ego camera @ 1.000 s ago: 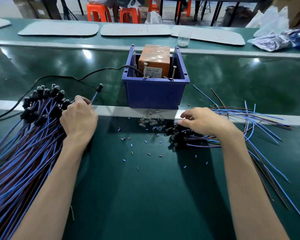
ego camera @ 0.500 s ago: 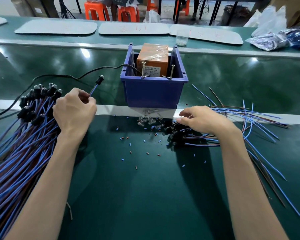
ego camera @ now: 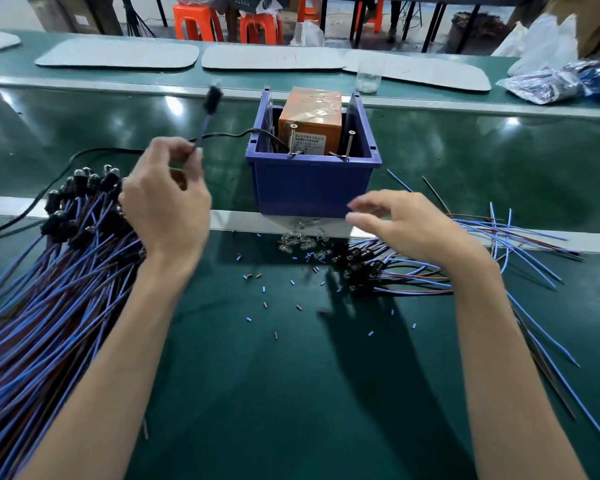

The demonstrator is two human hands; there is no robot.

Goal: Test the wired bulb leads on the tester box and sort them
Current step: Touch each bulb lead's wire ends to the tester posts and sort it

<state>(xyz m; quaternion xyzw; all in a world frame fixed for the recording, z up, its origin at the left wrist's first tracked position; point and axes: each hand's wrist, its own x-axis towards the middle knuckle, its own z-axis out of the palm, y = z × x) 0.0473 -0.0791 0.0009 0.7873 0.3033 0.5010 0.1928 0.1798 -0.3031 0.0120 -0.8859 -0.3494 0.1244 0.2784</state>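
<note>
I find open surface (ego camera: 291,393) between my forearms, strewn only with tiny wire offcuts (ego camera: 264,289). The big lead bundle (ego camera: 49,289) walls off the left, a smaller lead pile (ego camera: 499,244) the right. Ahead stands the blue bin (ego camera: 312,188), two upright screws (ego camera: 292,138) at its front, loose bulbs (ego camera: 302,240) just before it.

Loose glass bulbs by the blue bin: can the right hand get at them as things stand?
Probably yes. The right hand hovers open just right of the glass bulbs, holding nothing, with nothing between them; the left hand pinches a bulb lead.
</note>
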